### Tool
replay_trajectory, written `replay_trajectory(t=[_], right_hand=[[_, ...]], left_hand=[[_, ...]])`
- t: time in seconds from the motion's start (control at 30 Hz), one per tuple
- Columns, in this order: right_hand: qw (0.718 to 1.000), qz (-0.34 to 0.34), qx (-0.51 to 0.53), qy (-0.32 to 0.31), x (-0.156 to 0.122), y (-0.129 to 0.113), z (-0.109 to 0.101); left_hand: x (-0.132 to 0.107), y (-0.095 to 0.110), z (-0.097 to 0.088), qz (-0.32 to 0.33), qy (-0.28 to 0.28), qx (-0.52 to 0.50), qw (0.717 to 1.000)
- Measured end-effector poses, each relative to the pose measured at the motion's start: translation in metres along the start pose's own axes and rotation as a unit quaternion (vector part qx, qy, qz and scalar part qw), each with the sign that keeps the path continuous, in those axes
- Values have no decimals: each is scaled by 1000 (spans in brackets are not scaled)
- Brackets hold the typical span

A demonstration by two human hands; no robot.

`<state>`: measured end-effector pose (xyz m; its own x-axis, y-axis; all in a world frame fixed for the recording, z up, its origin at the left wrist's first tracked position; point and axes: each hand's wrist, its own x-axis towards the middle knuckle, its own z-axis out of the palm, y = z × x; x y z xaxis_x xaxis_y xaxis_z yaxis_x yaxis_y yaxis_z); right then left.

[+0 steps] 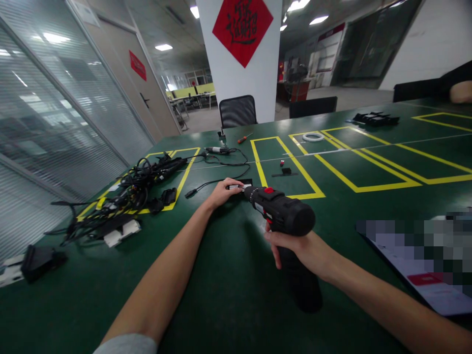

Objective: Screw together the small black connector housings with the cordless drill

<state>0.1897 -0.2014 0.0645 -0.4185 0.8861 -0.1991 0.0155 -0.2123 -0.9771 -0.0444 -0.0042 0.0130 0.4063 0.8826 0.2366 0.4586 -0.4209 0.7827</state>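
Note:
My right hand [295, 244] is wrapped round the grip of a black cordless drill [282, 209] with red switches. The drill points forward and left, and its bit end reaches the fingertips of my left hand [223, 193]. That hand is closed on a small black rectangular part [248, 181] lying on the green table. Something pale shows inside the part, but the fingers and the drill's chuck cover much of it. Just behind it runs a black cable with a plug [191, 193].
Tangled black cables [138, 189] and black housings lie at left. Farther back are a screwdriver [244, 138], a pen-shaped electric tool [217, 150] and a white tape roll [313, 136]. Yellow tape marks the table [228, 275]. At right lies a partly blurred tablet-like screen [405, 265]; another person's arm [460, 91] rests beyond.

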Motion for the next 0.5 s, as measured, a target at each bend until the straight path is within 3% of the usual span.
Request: replay_trajectory(t=[0.5], right_hand=[[1000,13,28,6,-2,-3,-2]], left_hand=[[1,1,1,-3,0,-2,1000]])
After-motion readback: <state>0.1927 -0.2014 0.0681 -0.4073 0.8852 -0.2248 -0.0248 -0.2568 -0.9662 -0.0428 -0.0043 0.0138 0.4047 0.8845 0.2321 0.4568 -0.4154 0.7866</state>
